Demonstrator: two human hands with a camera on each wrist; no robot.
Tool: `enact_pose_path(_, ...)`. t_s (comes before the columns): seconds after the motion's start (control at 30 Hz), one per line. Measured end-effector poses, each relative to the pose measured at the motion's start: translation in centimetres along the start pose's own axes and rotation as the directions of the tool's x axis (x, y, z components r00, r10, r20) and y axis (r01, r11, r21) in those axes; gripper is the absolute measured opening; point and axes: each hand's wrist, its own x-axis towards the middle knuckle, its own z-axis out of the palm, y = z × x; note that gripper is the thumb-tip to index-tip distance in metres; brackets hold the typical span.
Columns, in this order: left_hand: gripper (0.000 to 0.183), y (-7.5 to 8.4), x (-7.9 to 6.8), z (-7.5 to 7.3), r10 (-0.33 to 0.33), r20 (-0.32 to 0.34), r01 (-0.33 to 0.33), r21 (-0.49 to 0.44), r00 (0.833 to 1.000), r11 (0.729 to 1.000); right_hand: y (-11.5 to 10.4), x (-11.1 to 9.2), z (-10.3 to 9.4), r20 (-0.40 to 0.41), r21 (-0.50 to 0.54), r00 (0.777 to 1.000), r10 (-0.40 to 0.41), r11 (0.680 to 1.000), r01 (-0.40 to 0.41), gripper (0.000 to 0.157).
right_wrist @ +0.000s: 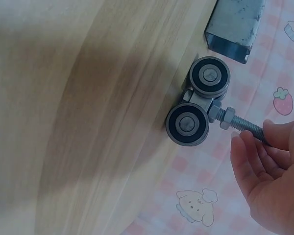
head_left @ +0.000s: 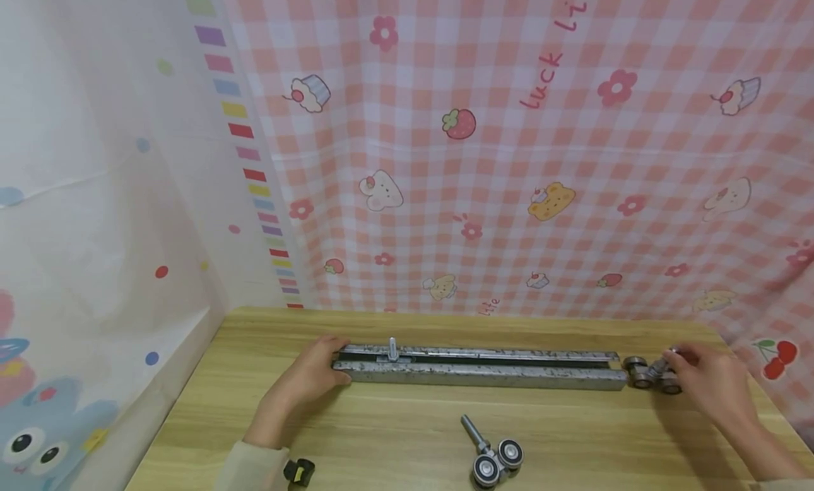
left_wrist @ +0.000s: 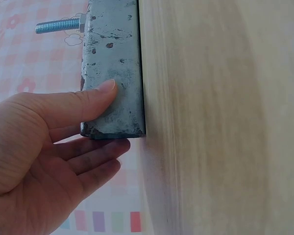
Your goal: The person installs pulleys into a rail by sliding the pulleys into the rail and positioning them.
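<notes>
A grey, scuffed metal track rail [head_left: 483, 378] with an open slot along its top lies across the wooden table. My left hand [head_left: 308, 378] grips its left end, thumb flat on the near side [left_wrist: 100, 100] and fingers behind and under the end. An upright threaded bolt [head_left: 393, 348] pokes out of the slot near that hand. At the rail's right end, my right hand [head_left: 721, 381] pinches the threaded stem [right_wrist: 247, 127] of a roller trolley [right_wrist: 198, 100]. The trolley's wheels rest on the table, just short of the rail's open end, with the stem tilted towards the hand.
A second roller trolley [head_left: 486, 470] lies on its side in front of the rail, stem pointing back. A small black piece with a yellow mark [head_left: 299, 471] sits by the left sleeve. Behind the wooden table [head_left: 394, 420] hangs a pink checked cloth [head_left: 496, 159].
</notes>
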Motion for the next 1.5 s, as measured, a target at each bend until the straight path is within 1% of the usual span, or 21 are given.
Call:
enact_pose_path(0.23,0.054,0.1,0.0,-0.1,0.01,-0.008,-0.01,-0.013,1.0,1.0,-0.3,-0.1,0.3,0.005,0.015,1.0,-0.002,1.0,0.002,0.019)
enact_pose_path(0.63,0.054,0.1,0.1,-0.1,0.013,-0.011,-0.013,-0.011,1.0,1.0,-0.8,-0.2,0.2,0.064,0.028,0.998,0.022,0.999,-0.023,0.025)
enact_pose_path(0.93,0.054,0.0,0.1,0.0,0.005,-0.007,-0.005,-0.01,1.0,1.0,-1.0,-0.5,0.3,0.038,0.04,0.999,-0.019,0.999,0.017,0.019)
enact_pose_path(1.2,0.054,0.0,0.1,-0.1,-0.001,0.0,0.001,-0.006,1.0,1.0,-1.2,-0.4,0.5,0.034,0.03,0.999,-0.006,1.0,0.005,0.025)
enact_pose_path(1.33,0.057,0.0,0.0,-0.1,-0.009,0.004,0.009,-0.004,1.0,1.0,-1.3,-0.4,0.5,0.037,0.036,0.999,-0.009,0.999,0.008,0.024)
enact_pose_path(1.5,0.057,0.0,0.1,-0.1,-0.001,0.001,0.001,0.005,1.0,1.0,-1.3,-0.4,0.6,0.034,0.046,0.999,-0.029,0.999,0.028,0.022)
